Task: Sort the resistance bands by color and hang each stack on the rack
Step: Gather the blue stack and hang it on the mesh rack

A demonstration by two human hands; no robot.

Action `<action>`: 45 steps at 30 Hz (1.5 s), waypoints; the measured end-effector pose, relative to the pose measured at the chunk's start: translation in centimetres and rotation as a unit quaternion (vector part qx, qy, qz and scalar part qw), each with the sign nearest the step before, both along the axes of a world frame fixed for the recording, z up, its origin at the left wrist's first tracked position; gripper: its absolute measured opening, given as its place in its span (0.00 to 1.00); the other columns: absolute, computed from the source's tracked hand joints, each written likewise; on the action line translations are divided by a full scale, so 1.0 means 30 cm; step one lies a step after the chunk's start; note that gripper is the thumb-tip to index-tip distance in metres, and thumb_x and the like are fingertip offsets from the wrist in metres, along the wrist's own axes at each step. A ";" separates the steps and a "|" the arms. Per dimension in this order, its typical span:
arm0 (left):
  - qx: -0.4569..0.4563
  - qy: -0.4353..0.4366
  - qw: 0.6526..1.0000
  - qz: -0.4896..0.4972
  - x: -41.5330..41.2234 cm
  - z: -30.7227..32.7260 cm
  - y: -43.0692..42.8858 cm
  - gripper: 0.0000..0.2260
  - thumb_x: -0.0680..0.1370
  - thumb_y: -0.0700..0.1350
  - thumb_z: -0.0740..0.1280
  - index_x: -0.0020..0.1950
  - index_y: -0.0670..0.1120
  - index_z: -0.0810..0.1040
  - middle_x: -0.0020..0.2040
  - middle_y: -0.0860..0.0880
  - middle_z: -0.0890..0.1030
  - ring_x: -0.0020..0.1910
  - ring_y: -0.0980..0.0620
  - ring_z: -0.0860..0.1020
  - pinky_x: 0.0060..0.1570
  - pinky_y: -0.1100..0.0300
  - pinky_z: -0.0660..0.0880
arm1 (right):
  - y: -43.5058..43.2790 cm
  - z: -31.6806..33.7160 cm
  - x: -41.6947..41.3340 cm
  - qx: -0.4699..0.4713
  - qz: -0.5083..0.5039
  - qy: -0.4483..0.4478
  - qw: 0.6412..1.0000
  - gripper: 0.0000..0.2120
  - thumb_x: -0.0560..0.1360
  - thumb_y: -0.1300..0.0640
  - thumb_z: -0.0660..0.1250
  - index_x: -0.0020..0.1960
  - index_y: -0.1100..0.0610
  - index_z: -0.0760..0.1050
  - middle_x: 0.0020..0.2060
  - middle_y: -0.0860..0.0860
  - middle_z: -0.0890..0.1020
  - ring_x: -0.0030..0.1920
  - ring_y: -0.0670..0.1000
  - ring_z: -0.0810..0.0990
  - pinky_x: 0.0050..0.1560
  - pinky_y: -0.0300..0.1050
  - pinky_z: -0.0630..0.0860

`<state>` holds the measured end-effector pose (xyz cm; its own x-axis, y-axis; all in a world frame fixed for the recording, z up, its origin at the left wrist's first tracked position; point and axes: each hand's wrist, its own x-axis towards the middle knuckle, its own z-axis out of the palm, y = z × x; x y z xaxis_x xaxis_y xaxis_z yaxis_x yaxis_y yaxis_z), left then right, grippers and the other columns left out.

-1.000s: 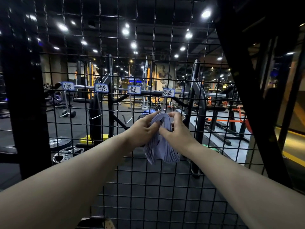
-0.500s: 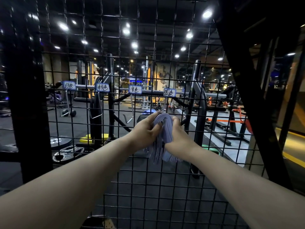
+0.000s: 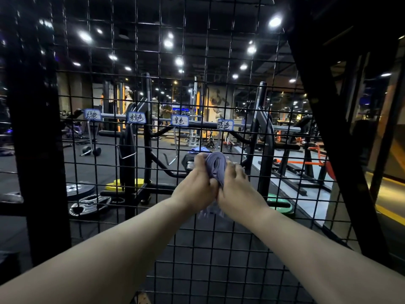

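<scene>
Left hand (image 3: 195, 186) and right hand (image 3: 237, 190) have drawn together, gripping bands (image 3: 215, 164) between.

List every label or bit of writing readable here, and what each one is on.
"绿色": leftmost tag on the wire rack.
Second tag: ends "色"; first character unclear, perhaps "粉".
"紫色": third tag.
"蓝色": rightmost tag.
No writing shows on the purple bands that the left hand and right hand grip.

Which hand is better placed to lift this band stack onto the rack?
Left, probably. The left hand holds the purple band stack near the loop's top, below the rightmost label; the right hand sits lower, on its side.
</scene>
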<state>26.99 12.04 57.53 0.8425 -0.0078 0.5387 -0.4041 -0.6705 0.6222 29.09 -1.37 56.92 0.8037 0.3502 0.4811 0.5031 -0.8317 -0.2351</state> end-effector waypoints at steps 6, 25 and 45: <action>0.006 -0.015 1.000 0.014 0.001 -0.011 0.023 0.15 0.79 0.44 0.60 0.63 0.54 0.60 0.49 0.48 0.80 0.44 0.47 0.80 0.44 0.53 0.76 | -0.012 -0.003 0.007 0.052 0.010 0.008 0.999 0.32 0.80 0.46 0.59 0.77 0.61 0.56 0.73 0.59 0.65 0.74 0.59 0.65 0.72 0.56 0.67; -0.064 -0.060 0.996 0.023 0.038 0.023 0.055 0.18 0.83 0.58 0.60 0.73 0.59 0.72 0.63 0.52 0.76 0.59 0.52 0.79 0.61 0.47 0.77 | -0.002 0.056 -0.001 0.135 0.024 -0.041 0.990 0.25 0.84 0.46 0.57 0.77 0.57 0.65 0.71 0.56 0.72 0.69 0.58 0.73 0.66 0.50 0.72; -0.267 0.026 0.956 -0.115 0.032 0.048 0.059 0.13 0.81 0.43 0.68 0.66 0.44 0.81 0.53 0.47 0.86 0.53 0.50 0.84 0.55 0.55 0.81 | -0.026 0.061 0.024 0.202 0.068 0.011 0.977 0.26 0.81 0.43 0.65 0.75 0.53 0.71 0.62 0.51 0.82 0.54 0.49 0.82 0.59 0.48 0.79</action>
<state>27.96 13.81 58.98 0.8776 0.0685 0.4744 -0.4612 -0.1488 0.8747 29.81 -2.15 58.73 0.7751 0.2390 0.5849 0.5929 -0.5951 -0.5425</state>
